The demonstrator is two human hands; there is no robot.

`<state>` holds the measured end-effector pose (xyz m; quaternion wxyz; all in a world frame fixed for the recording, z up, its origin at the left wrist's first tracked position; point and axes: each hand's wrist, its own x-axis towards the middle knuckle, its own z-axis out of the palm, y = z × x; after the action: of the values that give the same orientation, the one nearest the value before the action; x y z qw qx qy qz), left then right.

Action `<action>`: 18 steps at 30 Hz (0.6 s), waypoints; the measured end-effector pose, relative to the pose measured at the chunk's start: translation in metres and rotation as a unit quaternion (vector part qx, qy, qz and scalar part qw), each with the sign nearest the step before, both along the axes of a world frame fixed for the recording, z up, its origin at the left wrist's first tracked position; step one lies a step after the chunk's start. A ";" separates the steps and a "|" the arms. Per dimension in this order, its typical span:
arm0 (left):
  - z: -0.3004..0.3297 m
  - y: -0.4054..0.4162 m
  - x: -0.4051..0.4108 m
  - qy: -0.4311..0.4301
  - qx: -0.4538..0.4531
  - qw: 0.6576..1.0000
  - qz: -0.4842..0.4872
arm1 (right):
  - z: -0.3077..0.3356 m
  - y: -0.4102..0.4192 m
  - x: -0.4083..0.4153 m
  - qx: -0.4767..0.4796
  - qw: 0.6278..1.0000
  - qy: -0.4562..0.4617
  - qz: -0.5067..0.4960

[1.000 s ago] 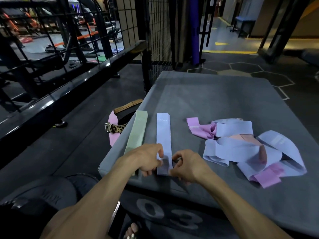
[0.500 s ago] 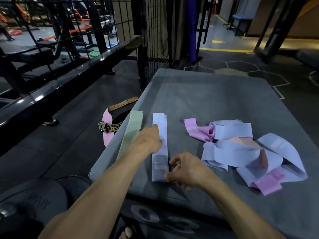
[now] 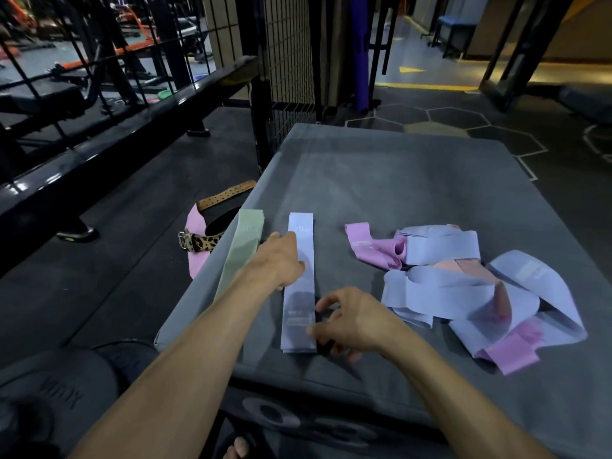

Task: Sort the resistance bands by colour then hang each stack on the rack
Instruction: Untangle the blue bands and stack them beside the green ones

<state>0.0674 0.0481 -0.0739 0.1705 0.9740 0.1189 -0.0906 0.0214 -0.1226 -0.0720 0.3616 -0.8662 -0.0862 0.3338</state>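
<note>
- The left hand (image 3: 281,260) lies flat on the blue strip (image 3: 299,283), with its fingers straight and reaching toward the far end. It presses the strip down.
- The right hand (image 3: 351,321) sits at the near end of the same strip, on its right edge. Its fingers are loosely curled and touch the edge. I cannot tell if they pinch it.
- The blue strip is long and thin. It runs straight away from the person, so both hands are already on it.
- The green strip (image 3: 240,256) lies just beside the blue one, on its left, pointing nearly the same way.
- The messy pile (image 3: 463,293) of blue, pink and peach bands lies to the right. The right hand is the nearer one to reach it, I think.
- Everything sits on the grey mat (image 3: 397,180). Nothing here is a box or a bin.
- A spotted belt (image 3: 198,241) lies on the floor, left of the mat.
- I cannot pick out the hanging rack.
</note>
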 end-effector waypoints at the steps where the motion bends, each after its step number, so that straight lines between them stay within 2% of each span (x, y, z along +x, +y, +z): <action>1: 0.000 0.000 -0.001 0.001 0.003 1.000 -0.001 | 0.000 0.001 0.000 0.000 1.000 0.001 0.001; 11: -0.003 -0.004 -0.008 0.002 0.048 0.998 -0.027 | 0.000 -0.001 0.000 0.026 0.999 0.005 -0.017; 13: 0.000 -0.004 -0.009 -0.006 0.070 0.996 -0.053 | 0.003 -0.014 0.007 0.021 0.997 -0.065 -0.028; 15: 0.004 -0.007 -0.010 -0.037 0.080 0.993 -0.079 | 0.011 -0.034 0.019 -0.028 0.982 -0.182 -0.045; 18: 0.011 -0.014 -0.010 -0.086 0.049 0.989 -0.113 | 0.025 -0.069 0.032 -0.116 0.926 -0.354 -0.061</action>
<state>0.0570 0.0336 -0.0627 0.1211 0.9925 -0.0029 -0.0189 0.0531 -0.1919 -0.0471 0.2243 -0.9675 -0.1167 -0.0095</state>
